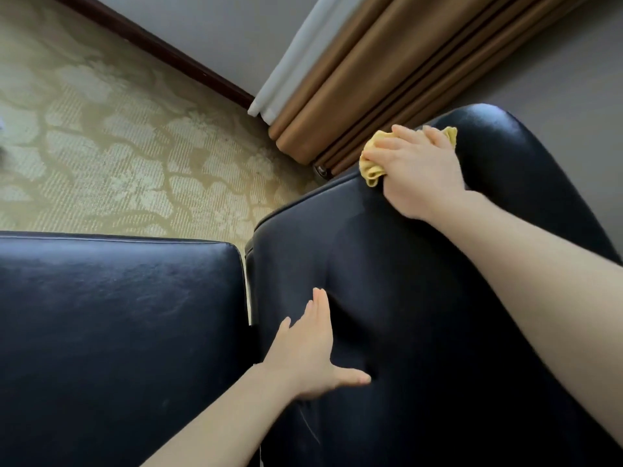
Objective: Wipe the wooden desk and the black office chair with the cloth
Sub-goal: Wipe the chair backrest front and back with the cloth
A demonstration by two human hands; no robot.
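Note:
The black office chair (421, 281) fills the lower half of the view, its leather backrest on the right and its seat cushion (118, 315) on the left. My right hand (421, 170) presses a crumpled yellow cloth (371, 166) onto the backrest's upper edge, fingers spread over it. The cloth sticks out on both sides of the hand. My left hand (310, 348) lies flat with straight fingers against the front of the backrest, lower down. The wooden desk is out of sight.
Patterned beige carpet (118, 146) covers the floor beyond the chair. Brown curtains (354, 96) with a white lining hang to the floor just behind the backrest. A dark skirting board (161, 48) runs along the grey wall.

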